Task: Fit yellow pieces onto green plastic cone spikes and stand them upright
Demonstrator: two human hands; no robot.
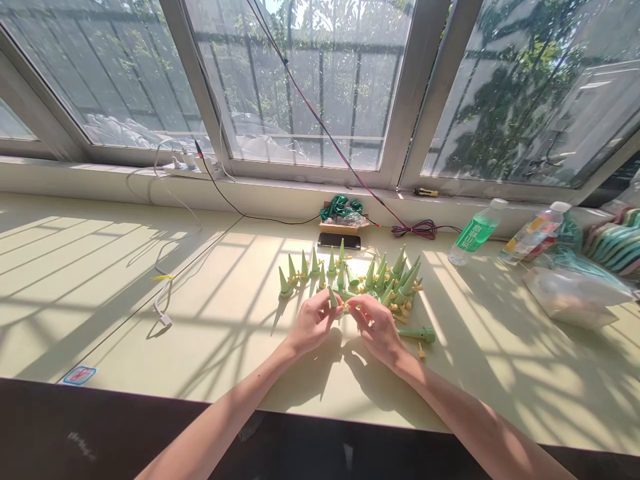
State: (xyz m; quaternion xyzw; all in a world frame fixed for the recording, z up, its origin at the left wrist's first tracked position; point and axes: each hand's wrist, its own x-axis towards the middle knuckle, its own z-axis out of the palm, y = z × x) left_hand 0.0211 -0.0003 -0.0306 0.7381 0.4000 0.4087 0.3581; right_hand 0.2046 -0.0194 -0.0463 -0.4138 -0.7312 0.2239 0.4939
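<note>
My left hand (pixel 313 323) is closed in a pinch on a green cone-shaped plastic piece (pixel 332 297), its tip pointing up. My right hand (pixel 375 323) is closed beside it, fingertips pinching a small yellow part (pixel 350 307) that meets the cone. Both hands hover just above the pale table (pixel 210 313). Right behind them stands a cluster of several upright green cones (pixel 350 270). Small yellow pieces (pixel 403 308) lie among the cones on the right. One green cone (pixel 417 333) lies on its side by my right wrist.
A black phone (pixel 339 241) and a box of green material (pixel 342 213) sit by the window ledge. Two plastic bottles (pixel 475 232) lie at the right, with plastic bags (pixel 575 287) beyond. White cables (pixel 163 293) and a red-black wire (pixel 415 230) trail across the table.
</note>
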